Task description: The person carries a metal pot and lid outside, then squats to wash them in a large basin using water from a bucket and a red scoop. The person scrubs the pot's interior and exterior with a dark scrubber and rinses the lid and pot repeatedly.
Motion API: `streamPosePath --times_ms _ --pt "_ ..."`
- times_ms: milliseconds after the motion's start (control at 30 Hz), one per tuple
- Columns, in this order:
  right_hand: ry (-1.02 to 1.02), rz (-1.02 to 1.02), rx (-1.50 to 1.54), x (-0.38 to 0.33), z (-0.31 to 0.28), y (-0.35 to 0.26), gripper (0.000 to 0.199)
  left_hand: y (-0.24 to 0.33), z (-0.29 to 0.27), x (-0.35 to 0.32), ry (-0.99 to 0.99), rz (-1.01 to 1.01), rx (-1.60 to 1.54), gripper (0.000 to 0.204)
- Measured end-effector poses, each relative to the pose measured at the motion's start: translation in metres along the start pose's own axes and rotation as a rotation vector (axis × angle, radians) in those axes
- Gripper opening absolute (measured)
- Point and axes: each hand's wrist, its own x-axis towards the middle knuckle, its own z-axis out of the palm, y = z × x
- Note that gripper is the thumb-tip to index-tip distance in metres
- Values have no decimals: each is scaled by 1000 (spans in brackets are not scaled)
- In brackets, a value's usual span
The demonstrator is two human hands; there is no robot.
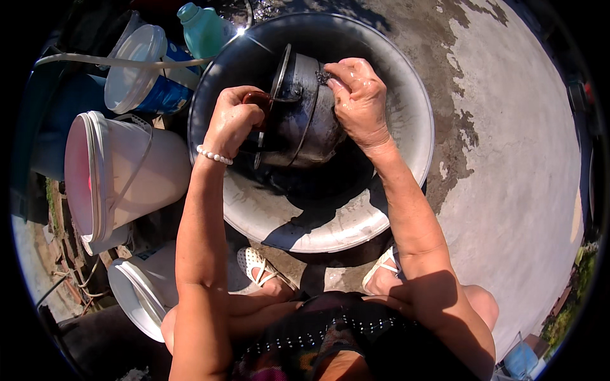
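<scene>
Seen from above, looking down at two bare forearms rising from the lower edge.

Far left: a white bucket (121, 174) lying on its side, open mouth toward the left rim, wire handle across its wall. Below it, lower left, a second white bucket (143, 289), partly cut off by the left forearm. Upper left: a blue tub with a white lid (143, 73), crossed by a pale hose (114, 62); just right of it a teal bottle (204, 28), its base hidden behind the basin's rim.

Centre: a wide metal basin (406, 165) on the ground, half in deep shadow, contents hard to make out. Inside it, upper centre, a dark metal pot (305, 120) tipped on its side, rim to the left.

Left hand (232, 124), with a bead bracelet (213, 155) at the wrist, closed tight around the pot's reddish handle (259, 100); fingertips hidden.

Right hand (361, 101), wet, fingers pinched together on a small dark scouring pad (323, 77), pressed against the pot's upper wall.

Lower centre: two feet in white sandals (257, 265), partly hidden behind knees and dark clothing.

Right: concrete ground (508, 159), wet patches near the basin. Lower right corner: something blue, too cut off to identify.
</scene>
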Motion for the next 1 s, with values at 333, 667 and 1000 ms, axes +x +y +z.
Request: streamPosePath --times_ms 333,667,1000 --pt "-217 69 4 33 50 19 8 3 15 -1 125 45 -21 29" --pt "65 -143 -310 -10 25 15 11 19 38 1 156 23 -205 28" --pt "7 43 -231 -14 26 0 15 4 34 4 226 14 -325 17"
